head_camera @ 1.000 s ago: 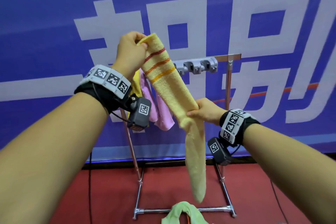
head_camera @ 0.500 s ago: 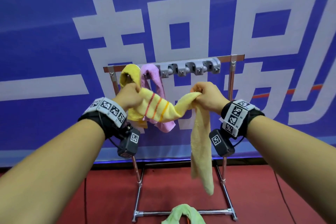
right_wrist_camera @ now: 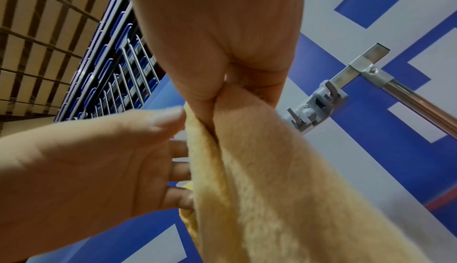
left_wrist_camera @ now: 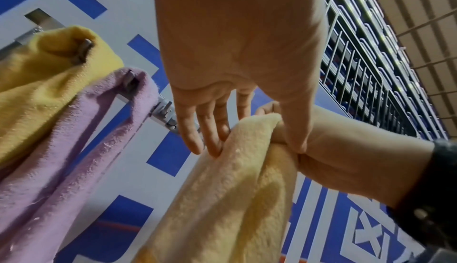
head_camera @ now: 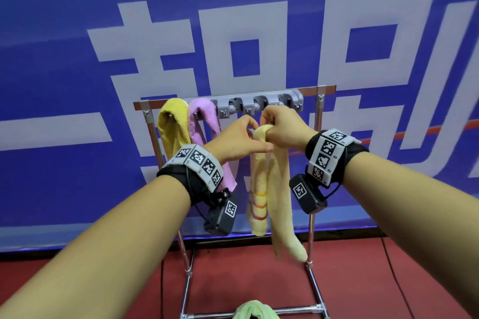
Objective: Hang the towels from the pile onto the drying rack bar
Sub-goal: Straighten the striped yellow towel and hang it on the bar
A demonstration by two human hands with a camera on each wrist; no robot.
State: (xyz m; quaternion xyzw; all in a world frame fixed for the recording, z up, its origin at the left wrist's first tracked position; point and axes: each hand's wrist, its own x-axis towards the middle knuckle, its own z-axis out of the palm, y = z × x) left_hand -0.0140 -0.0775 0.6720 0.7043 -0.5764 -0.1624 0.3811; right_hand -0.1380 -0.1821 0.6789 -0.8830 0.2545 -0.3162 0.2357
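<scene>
A pale yellow towel (head_camera: 278, 189) with orange stripes is folded double, and both ends hang down. My right hand (head_camera: 281, 124) grips it at the fold, just below the grey hook strip (head_camera: 259, 103) on the rack bar (head_camera: 326, 88). My left hand (head_camera: 255, 134) lies beside it with straight fingers (left_wrist_camera: 210, 130) touching the towel's (left_wrist_camera: 222, 198) far side and the thumb across the front. The right wrist view shows my fist pinching the towel (right_wrist_camera: 272, 189) near a hook (right_wrist_camera: 319, 101). A yellow towel (head_camera: 171, 124) and a pink towel (head_camera: 204, 122) hang on the left hooks.
A green towel (head_camera: 255, 312) lies on the red floor by the rack's base bar (head_camera: 293, 309). Chrome uprights (head_camera: 317, 122) stand on either side. A blue banner (head_camera: 77, 59) hangs right behind the rack. Several hooks right of the pink towel are bare.
My left hand let go of the striped end, which dropped and now hangs beside the other end. Both hands came together under the hook strip, the right one holding the fold.
</scene>
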